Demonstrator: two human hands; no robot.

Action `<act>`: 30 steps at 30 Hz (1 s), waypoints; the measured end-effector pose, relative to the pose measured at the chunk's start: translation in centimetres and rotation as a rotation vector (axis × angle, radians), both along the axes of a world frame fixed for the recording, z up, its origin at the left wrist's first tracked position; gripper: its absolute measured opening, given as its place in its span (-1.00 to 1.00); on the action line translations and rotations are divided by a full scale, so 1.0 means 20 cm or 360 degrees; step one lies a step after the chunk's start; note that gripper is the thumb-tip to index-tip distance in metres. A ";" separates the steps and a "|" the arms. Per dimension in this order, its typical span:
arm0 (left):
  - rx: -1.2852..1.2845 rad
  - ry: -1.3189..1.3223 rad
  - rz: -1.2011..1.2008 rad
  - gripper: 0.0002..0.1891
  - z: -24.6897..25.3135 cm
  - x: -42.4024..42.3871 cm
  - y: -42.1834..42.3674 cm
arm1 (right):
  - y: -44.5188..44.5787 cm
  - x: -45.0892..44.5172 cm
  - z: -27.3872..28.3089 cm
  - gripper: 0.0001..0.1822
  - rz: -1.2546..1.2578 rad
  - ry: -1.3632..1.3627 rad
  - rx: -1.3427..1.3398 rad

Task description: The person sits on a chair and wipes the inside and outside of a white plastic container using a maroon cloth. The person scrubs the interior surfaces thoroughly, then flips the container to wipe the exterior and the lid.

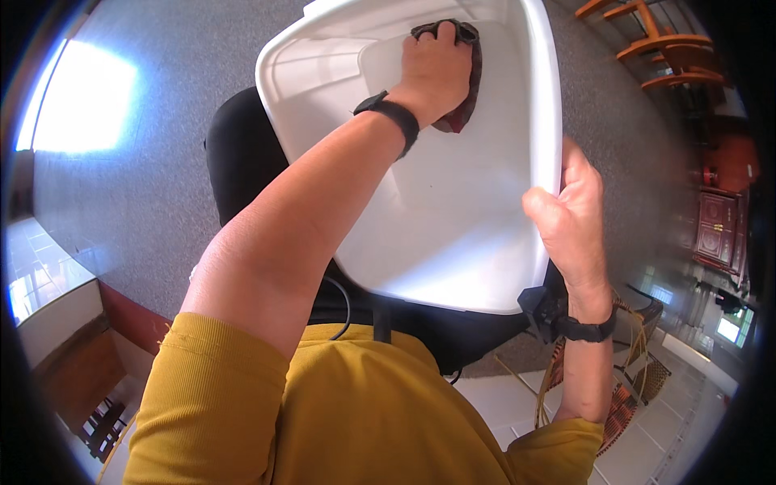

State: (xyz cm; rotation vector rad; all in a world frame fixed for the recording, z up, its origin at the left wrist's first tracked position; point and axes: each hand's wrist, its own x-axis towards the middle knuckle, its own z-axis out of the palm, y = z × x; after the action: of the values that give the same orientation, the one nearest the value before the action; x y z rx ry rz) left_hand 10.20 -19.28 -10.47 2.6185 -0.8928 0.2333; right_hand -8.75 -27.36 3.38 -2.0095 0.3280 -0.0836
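A large white plastic tub (436,242) with rounded corners lies before me, its open side towards my view, apparently across my lap. Deep inside it, my left hand (436,70) presses a dark, crumpled cloth (476,66) against the inner surface near the far end. The fingers curl over the cloth, and part of it is hidden under the palm. On the right side, my right hand (570,206) grips the tub's rim, thumb over the edge and fingers outside. A small dark speck shows on the tub's inner surface below the cloth.
Grey speckled floor (151,200) surrounds the tub. Wooden chairs (661,48) stand at the upper right, a carved reddish-brown cabinet (715,227) at the far right. Woven chairs (624,406) are behind my right arm. A black cable (345,303) hangs by my waist.
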 end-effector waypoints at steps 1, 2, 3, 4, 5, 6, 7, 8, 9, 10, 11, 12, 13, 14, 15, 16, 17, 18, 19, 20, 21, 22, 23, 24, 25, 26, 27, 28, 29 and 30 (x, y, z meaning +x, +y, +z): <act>-0.0008 0.0024 0.0019 -0.70 -0.02 0.00 0.01 | 0.00 0.00 0.01 -0.77 0.0004 0.0018 -0.0018; -0.0016 0.0047 0.0038 -0.68 -0.04 0.00 0.02 | 0.01 0.00 0.02 -0.77 0.0009 0.0036 -0.0035; -0.0027 0.0068 0.0054 -0.66 -0.06 -0.01 0.03 | 0.01 0.01 0.02 -0.76 0.0010 0.0053 -0.0055; -0.0025 0.0104 0.0080 -0.65 -0.07 -0.01 0.03 | 0.00 0.01 0.02 -0.76 0.0015 0.0051 -0.0063; -0.0023 0.0139 0.0106 -0.64 -0.09 -0.01 0.03 | 0.00 0.01 0.02 -0.75 0.0021 0.0049 -0.0072; -0.0019 0.0176 0.0132 -0.62 -0.09 -0.01 0.03 | 0.00 0.01 0.01 -0.74 0.0026 0.0048 -0.0080; -0.0009 0.0228 0.0154 -0.62 -0.09 -0.01 0.03 | 0.00 0.01 0.01 -0.73 0.0032 0.0048 -0.0082; 0.0000 0.0280 0.0176 -0.62 -0.10 -0.01 0.04 | 0.00 0.01 0.01 -0.73 0.0039 0.0047 -0.0085; 0.0010 0.0331 0.0200 -0.61 -0.10 -0.01 0.06 | -0.01 0.02 0.01 -0.72 0.0046 0.0045 -0.0087; 0.0004 0.0376 0.0222 -0.61 -0.11 -0.02 0.07 | -0.01 0.02 0.01 -0.71 0.0045 0.0044 -0.0091; -0.0002 0.0421 0.0244 -0.60 -0.11 -0.02 0.09 | -0.01 0.02 0.01 -0.71 0.0043 0.0043 -0.0095; -0.0009 0.0466 0.0266 -0.60 -0.12 -0.02 0.10 | -0.01 0.02 0.01 -0.70 0.0041 0.0043 -0.0100; -0.0004 0.0518 0.0291 -0.60 -0.13 -0.02 0.12 | -0.01 0.02 0.01 -0.69 0.0039 0.0047 -0.0106; 0.0002 0.0571 0.0316 -0.60 -0.14 -0.01 0.13 | -0.01 0.02 0.01 -0.69 0.0037 0.0051 -0.0111; 0.0009 0.0623 0.0340 -0.59 -0.14 -0.01 0.15 | -0.01 0.02 0.01 -0.69 0.0034 0.0055 -0.0115; 0.0064 0.0700 0.0354 -0.57 -0.13 0.00 0.15 | -0.01 0.02 0.01 -0.68 0.0031 0.0050 -0.0119; 0.0074 0.0782 0.0408 -0.55 -0.13 0.00 0.16 | -0.01 0.02 0.00 -0.68 0.0028 0.0046 -0.0123; 0.0084 0.0863 0.0464 -0.52 -0.13 0.01 0.17 | -0.01 0.02 0.00 -0.68 0.0027 0.0040 -0.0126; 0.0094 0.0945 0.0520 -0.50 -0.12 0.02 0.18 | -0.01 0.02 0.00 -0.68 0.0036 0.0041 -0.0118; 0.0052 0.1117 0.0563 -0.53 -0.12 0.05 0.21 | -0.01 0.01 0.01 -0.68 0.0043 0.0043 -0.0110; 0.0081 0.1124 0.0503 -0.59 -0.12 0.07 0.26 | -0.01 0.02 0.01 -0.68 0.0053 0.0044 -0.0098; 0.0111 0.1132 0.0442 -0.65 -0.11 0.09 0.30 | -0.01 0.02 0.01 -0.69 0.0044 0.0054 -0.0072; 0.0141 0.1139 0.0381 -0.69 -0.11 0.10 0.33 | -0.01 0.02 0.01 -0.69 0.0035 0.0064 -0.0047; 0.0198 0.1055 0.0403 -0.72 -0.12 0.08 0.32 | -0.02 0.02 0.00 -0.70 0.0027 0.0079 -0.0024; 0.0241 0.1027 0.0359 -0.72 -0.13 0.07 0.33 | -0.02 0.02 0.00 -0.70 0.0053 0.0053 -0.0043; 0.0284 0.0999 0.0315 -0.71 -0.14 0.07 0.34 | -0.03 0.03 -0.01 -0.71 0.0080 0.0027 -0.0062; 0.0324 0.0977 0.0260 -0.71 -0.13 0.06 0.34 | -0.04 0.03 -0.02 -0.71 0.0098 0.0007 -0.0088; 0.0350 0.1001 0.0212 -0.71 -0.13 0.05 0.35 | -0.03 0.02 -0.02 -0.72 0.0082 0.0013 -0.0079; 0.0376 0.1023 0.0162 -0.71 -0.12 0.04 0.35 | -0.03 0.02 -0.02 -0.72 0.0065 0.0019 -0.0071; 0.0404 0.1036 0.0125 -0.71 -0.10 0.04 0.36 | -0.02 0.03 -0.02 -0.73 0.0058 0.0015 -0.0056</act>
State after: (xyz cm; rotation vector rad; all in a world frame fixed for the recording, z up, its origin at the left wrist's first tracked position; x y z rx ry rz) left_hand 10.97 -12.04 -12.56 2.6731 -0.6123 -0.7186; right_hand -8.23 -27.82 2.93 -2.0502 0.2973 -0.0575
